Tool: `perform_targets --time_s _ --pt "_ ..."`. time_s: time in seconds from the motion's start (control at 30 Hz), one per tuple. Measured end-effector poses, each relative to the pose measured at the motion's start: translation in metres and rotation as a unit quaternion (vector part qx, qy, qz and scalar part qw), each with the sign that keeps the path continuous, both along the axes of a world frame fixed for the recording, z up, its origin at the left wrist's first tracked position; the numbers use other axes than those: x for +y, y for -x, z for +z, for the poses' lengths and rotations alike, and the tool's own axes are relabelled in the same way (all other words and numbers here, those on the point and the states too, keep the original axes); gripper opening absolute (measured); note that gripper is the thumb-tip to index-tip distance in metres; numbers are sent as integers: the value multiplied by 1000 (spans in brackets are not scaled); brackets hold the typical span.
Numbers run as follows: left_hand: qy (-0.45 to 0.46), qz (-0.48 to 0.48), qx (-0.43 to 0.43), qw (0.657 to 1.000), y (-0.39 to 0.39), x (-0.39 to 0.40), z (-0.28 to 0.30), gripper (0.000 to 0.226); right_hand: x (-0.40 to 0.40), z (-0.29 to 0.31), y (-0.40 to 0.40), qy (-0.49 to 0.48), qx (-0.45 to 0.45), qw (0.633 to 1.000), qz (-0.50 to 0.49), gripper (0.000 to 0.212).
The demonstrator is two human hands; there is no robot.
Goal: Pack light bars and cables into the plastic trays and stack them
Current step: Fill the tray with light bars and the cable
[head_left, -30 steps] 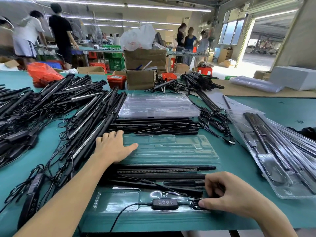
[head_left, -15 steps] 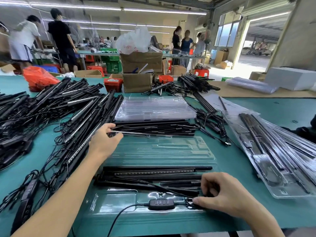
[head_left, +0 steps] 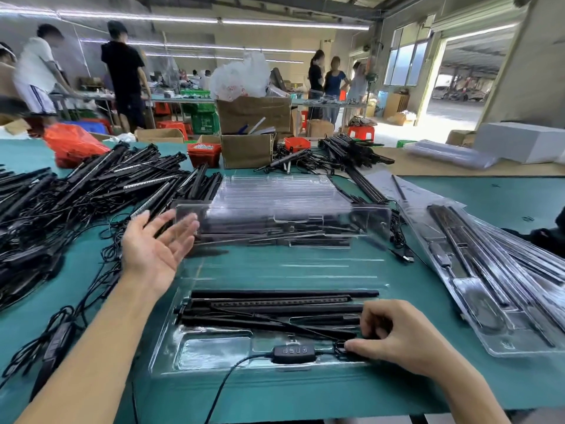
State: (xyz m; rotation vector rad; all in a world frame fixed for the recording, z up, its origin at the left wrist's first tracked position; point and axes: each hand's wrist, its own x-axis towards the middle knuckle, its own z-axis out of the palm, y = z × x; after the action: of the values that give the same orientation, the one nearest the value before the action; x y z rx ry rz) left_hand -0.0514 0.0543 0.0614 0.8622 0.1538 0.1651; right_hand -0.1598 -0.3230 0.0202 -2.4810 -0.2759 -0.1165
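Tray [head_left: 214, 350] of clear plastic holds black light bars [head_left: 275, 304]; left hand [head_left: 156, 246] spread, right hand [head_left: 394, 341] pinching cable [head_left: 341, 347].

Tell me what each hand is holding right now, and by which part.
The left hand lifts the clear tray lid by its left end. The right hand presses the coiled cable into the tray.

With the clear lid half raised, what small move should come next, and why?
Probably swing the clear lid forward and down over the light bars. The left hand is open, palm up, at the lid's raised left edge, the bars sit in the tray, and the right hand presses the coiled cable into its pocket.
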Motion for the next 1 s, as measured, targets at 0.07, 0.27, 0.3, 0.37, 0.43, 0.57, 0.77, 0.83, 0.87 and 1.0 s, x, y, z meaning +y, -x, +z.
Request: perform_targets --time_s 0.07,0.27,0.3,0.37,0.43,0.57,0.77,0.83,0.87,1.0 --pt "-35 -65 3 997 4 8 2 59 0 -1 -2 -10 6 1000 0 51" --pt "-267 -319 29 909 19 25 27 78 0 -3 -4 -26 11 1000 -7 47" --pt "-316 -368 38 874 21 21 32 80 1 -4 -4 -31 10 999 -5 46" --pt "-447 -421 48 788 27 7 41 90 1 -5 -6 -38 7 999 -4 46" --pt "-570 -411 60 709 35 -11 45 95 0 -7 -8 -46 12 999 -6 48" --pt "-775 -310 53 549 45 -45 28 54 0 -7 -8 -42 -2 999 -9 52" --pt "-817 -218 100 524 50 -66 -22 63 -6 -8 -1 -57 -36 998 7 13" --pt "-816 -156 83 550 55 -67 -31 68 -8 -9 2 -38 -27 999 17 2" --pt "-814 -137 75 560 56 -68 -34 70 -7 -9 3 -25 -25 999 21 7" --pt "-805 -127 79 574 56 -67 -35 70 -8 -4 5 -18 -8 999 36 22"
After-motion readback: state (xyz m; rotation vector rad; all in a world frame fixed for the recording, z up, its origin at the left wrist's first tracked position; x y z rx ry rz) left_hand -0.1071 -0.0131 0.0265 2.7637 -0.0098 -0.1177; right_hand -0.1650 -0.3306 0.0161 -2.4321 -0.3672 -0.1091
